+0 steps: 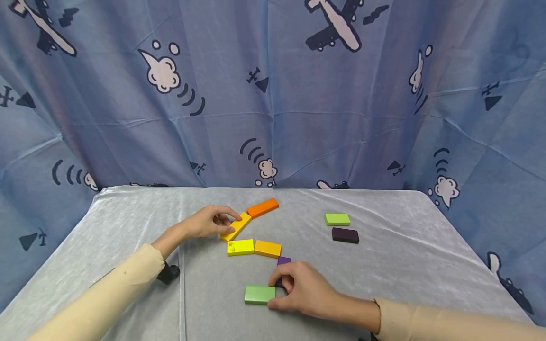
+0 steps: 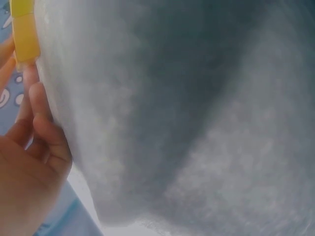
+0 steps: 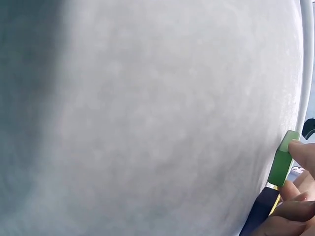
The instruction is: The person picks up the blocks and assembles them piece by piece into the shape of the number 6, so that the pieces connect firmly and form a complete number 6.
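Note:
My left hand (image 1: pixel 208 222) holds a yellow-orange block (image 1: pixel 242 224) between thumb and fingertips. One end of it meets an orange block (image 1: pixel 262 207), the other a bright yellow block (image 1: pixel 241 247). My right hand (image 1: pixel 308 292) pinches the right end of a green block (image 1: pixel 259 294) lying on the cloth; the right wrist view shows thumb and finger on this green block (image 3: pixel 281 164). Partly hidden behind the right fingers is a purple block (image 1: pixel 284 260). It extends up to an amber block (image 1: pixel 268 248), which adjoins the bright yellow one.
To the right lie a lime green block (image 1: pixel 337 219) and, just nearer, a dark block (image 1: pixel 345 235). Grey velvety cloth (image 1: pixel 405 265) covers the table. A blue curtain (image 1: pixel 273 94) printed with planes hangs behind and at both sides.

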Demonstrator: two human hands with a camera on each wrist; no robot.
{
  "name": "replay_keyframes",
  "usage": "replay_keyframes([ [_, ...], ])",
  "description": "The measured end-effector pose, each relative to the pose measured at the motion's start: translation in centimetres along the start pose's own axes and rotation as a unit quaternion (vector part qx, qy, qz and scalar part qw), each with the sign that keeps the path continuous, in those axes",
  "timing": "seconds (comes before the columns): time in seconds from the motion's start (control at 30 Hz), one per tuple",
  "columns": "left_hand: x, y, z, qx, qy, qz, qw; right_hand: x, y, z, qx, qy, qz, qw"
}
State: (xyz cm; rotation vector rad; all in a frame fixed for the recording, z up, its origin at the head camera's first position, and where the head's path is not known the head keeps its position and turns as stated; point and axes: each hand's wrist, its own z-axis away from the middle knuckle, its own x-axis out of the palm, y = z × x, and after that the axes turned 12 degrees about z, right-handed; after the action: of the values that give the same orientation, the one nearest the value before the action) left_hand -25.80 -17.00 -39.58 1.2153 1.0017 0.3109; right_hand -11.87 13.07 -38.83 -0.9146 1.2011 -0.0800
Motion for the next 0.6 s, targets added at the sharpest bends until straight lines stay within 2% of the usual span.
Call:
replay_keyframes([
  [0.6,0.00,-0.11,-0.07,0.004,0.000,-0.006,1.0000,0.06,0.27,-0.36,0.010,0.000,0.014,0.9998],
])
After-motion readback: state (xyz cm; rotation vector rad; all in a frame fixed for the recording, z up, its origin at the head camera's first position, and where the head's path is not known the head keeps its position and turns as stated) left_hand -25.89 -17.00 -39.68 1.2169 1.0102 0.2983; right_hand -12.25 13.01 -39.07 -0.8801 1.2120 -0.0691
